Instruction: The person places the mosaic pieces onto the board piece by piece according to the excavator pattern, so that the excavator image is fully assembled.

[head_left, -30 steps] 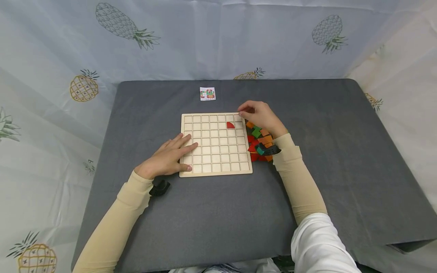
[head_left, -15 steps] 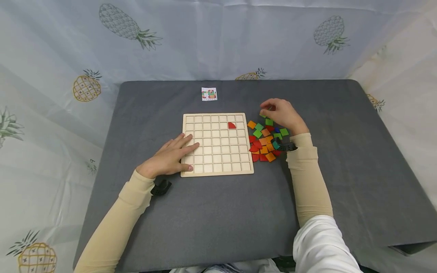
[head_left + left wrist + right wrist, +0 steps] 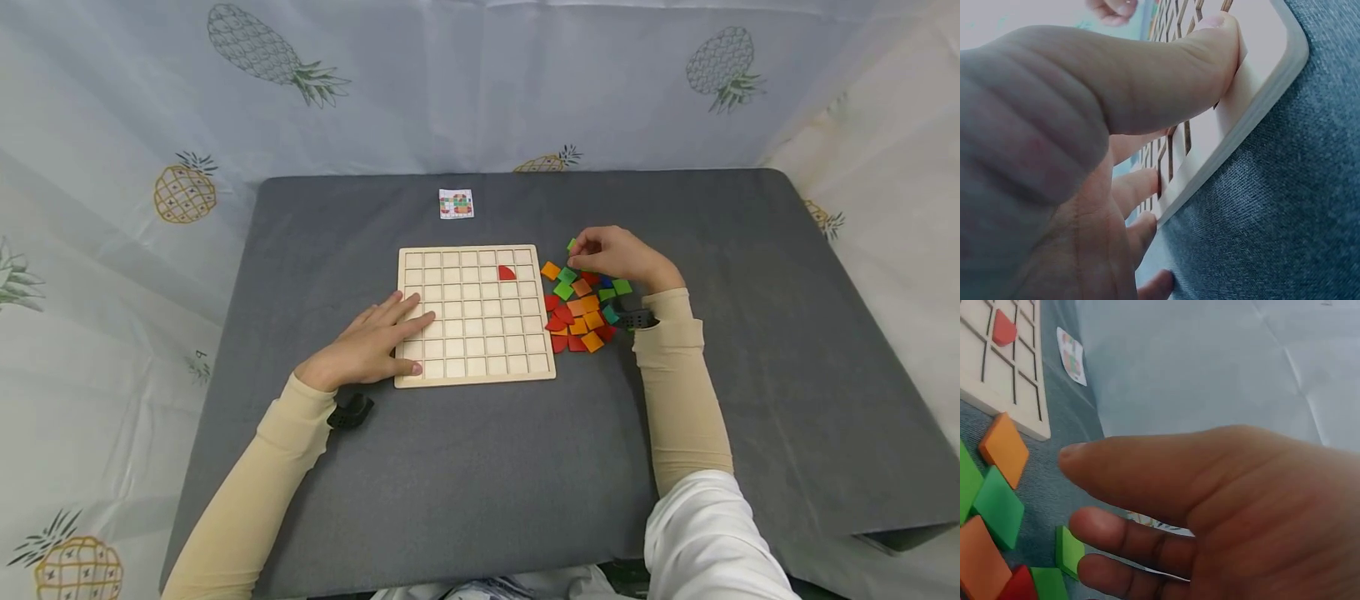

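A pale wooden grid board [image 3: 480, 333] lies on the table, with one red quarter-round tile [image 3: 507, 272] in a cell near its top right. My left hand [image 3: 363, 343] rests with spread fingers on the board's left side, its thumb [image 3: 1210, 62] on the rim near the front corner. Over the far end of a heap of coloured tiles [image 3: 581, 306] is my right hand [image 3: 618, 254]. In the right wrist view its thumb and fingers are apart with nothing between them. A light green tile [image 3: 1070, 552] lies just past those fingertips, beside an orange tile [image 3: 1005, 450] and a darker green one [image 3: 999, 509].
A small printed card [image 3: 456, 204] with a coloured pattern lies behind the board. Grey cloth covers the table [image 3: 480, 467]. A curtain with pineapple prints [image 3: 465, 92] hangs along the far edge. The heap sits close against the board's right edge.
My right hand has moved from the board's top right corner rightward to the tiles, then slightly nearer, uncovering the heap. The left hand and the red tile stay in place.
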`<action>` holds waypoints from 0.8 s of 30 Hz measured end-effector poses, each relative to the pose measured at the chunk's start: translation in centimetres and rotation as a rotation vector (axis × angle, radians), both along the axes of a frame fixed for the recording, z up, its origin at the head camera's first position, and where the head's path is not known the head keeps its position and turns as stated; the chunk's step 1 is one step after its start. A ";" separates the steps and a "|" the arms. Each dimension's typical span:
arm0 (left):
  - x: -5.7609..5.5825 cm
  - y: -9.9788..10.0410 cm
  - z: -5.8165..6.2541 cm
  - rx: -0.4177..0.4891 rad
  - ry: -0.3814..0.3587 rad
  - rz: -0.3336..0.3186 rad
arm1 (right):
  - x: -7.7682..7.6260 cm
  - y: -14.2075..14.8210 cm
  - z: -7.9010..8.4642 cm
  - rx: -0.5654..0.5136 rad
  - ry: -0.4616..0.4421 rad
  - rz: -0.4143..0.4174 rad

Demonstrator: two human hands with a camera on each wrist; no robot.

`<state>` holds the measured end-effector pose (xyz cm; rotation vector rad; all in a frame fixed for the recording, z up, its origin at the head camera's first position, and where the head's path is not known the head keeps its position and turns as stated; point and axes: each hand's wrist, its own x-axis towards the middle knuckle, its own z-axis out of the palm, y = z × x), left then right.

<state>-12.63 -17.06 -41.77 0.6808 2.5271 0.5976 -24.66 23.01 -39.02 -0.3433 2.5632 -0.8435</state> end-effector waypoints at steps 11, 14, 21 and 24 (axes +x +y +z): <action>0.0 0.0 -0.1 -0.003 0.010 0.001 | 0.2 -2.9 -0.7 0.116 -0.006 0.087; 0.0 0.0 -0.1 -0.005 0.010 0.002 | 0.3 -2.5 -0.5 0.176 -0.019 0.118; -0.1 0.0 0.0 -0.010 -0.002 0.000 | 0.5 -1.1 0.2 0.327 -0.087 0.131; -0.1 -0.1 -0.1 -0.014 -0.001 -0.003 | 0.2 -1.0 -0.1 0.329 -0.070 0.099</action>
